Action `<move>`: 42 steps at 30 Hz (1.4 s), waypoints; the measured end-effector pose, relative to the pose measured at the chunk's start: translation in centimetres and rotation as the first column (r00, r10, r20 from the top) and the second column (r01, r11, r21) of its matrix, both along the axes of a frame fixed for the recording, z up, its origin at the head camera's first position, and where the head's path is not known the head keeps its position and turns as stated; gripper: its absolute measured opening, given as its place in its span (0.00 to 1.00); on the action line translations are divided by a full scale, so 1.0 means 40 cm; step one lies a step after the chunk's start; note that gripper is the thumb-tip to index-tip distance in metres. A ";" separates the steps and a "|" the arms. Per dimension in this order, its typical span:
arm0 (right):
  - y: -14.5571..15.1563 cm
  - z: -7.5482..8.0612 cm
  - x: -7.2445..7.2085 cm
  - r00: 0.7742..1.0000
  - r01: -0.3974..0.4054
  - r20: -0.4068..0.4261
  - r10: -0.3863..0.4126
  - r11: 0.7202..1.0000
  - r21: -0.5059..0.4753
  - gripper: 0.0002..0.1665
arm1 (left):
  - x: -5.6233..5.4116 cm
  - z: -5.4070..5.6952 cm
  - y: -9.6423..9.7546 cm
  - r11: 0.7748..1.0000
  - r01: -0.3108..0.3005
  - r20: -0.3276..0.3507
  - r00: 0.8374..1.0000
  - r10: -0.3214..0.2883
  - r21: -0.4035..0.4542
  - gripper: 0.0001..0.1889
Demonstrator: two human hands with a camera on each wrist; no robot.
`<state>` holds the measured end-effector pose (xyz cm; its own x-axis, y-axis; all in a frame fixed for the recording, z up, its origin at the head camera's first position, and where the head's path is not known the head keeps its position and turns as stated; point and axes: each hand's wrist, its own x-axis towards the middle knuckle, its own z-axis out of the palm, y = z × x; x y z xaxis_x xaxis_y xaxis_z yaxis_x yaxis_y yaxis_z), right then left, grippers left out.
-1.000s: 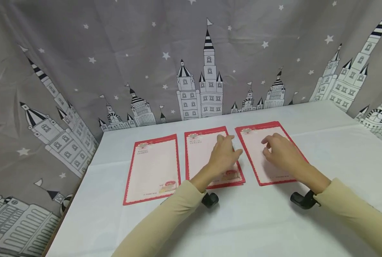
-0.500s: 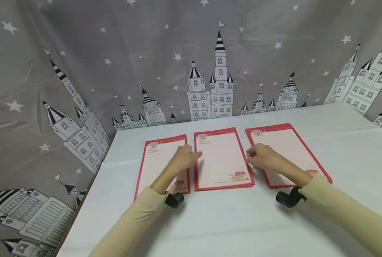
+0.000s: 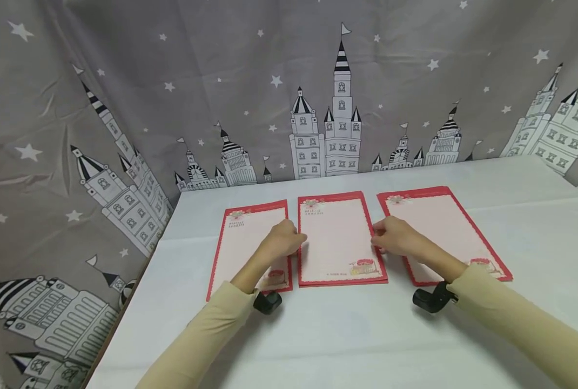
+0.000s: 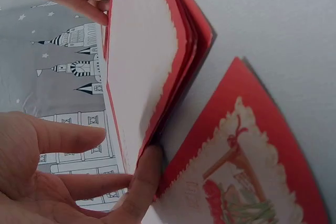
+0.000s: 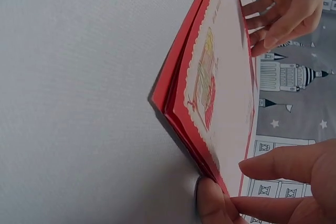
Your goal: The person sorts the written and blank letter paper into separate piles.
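Note:
In the middle of the table lies a stack of red-bordered letter paper, its sheet edges slightly fanned apart at the near corner in the right wrist view. My left hand touches the stack's left edge with its fingers, and its thumb stands apart above the top sheet. On the opposite edge, my right hand touches the paper with its fingers, its thumb also raised off the sheet. Under the left wrist lies another red-bordered paper, partly hidden. A third paper stack lies by the right forearm.
A white cloth covers the table. Behind it hangs a grey curtain printed with castles and stars. Small black wrist cameras hang below both wrists.
My left hand has moved left off the middle stack's face to its left edge. My right hand has come left from the right-hand paper to the middle stack's right edge. The view has shifted slightly.

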<state>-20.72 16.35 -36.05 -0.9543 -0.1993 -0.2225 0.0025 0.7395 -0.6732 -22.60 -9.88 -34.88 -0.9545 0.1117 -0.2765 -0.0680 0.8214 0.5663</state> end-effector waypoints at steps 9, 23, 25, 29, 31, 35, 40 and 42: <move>-0.006 0.000 0.006 0.997 -0.039 -0.062 0.040 0.999 0.026 0.31 | 0.004 -0.013 0.006 0.998 0.046 -0.061 0.997 -0.048 -0.033 0.22; -0.013 0.001 0.019 0.983 0.034 -0.183 -0.036 0.999 -0.013 0.32 | 0.021 -0.002 0.023 0.998 0.012 -0.198 0.980 0.000 0.062 0.17; -0.012 0.000 0.019 0.984 0.040 -0.172 -0.043 0.999 -0.020 0.34 | 0.023 -0.001 0.022 0.995 0.009 -0.192 0.981 0.011 0.103 0.23; -0.009 -0.002 0.020 0.986 0.037 -0.161 -0.044 0.998 -0.044 0.35 | 0.020 -0.002 0.022 0.988 0.019 -0.180 0.984 0.009 0.156 0.29; -0.005 0.000 0.021 0.987 0.040 -0.151 -0.051 0.997 -0.072 0.36 | 0.017 -0.002 0.021 0.983 0.024 -0.176 0.984 0.008 0.179 0.31; 0.007 0.008 0.024 0.991 0.053 -0.113 -0.069 0.989 -0.140 0.37 | 0.014 0.005 0.017 0.976 0.020 -0.158 0.987 0.015 0.219 0.32; 0.027 0.025 0.024 0.993 0.059 -0.088 -0.077 0.980 -0.189 0.38 | 0.018 0.023 0.007 0.957 0.010 -0.125 0.992 0.028 0.291 0.33; 0.034 0.031 0.024 0.993 0.060 -0.087 -0.078 0.978 -0.201 0.38 | 0.020 0.029 0.002 0.944 0.006 -0.112 0.993 0.033 0.330 0.33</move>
